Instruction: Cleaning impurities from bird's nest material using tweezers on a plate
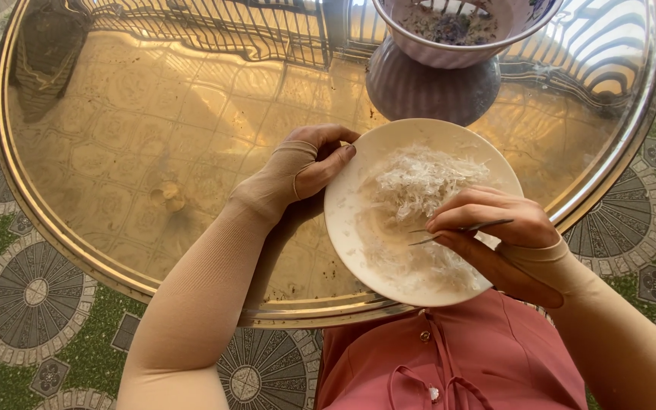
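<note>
The scene is set around a round glass tabletop [153,137] with a shiny gold-coloured metal rim, and a lot of warm, bright light is bounced off it. Reflected in the glass are dark railing bars [214,30] and a pale tiled pattern, so it's lit pretty strongly from above. Under and around it, a patterned floor [32,296] can be seen: green ground broken up by grey round medallions with spoke-like lines, plus smaller grey square tiles with flower shapes. No walls or windows are caught directly in view.
</note>
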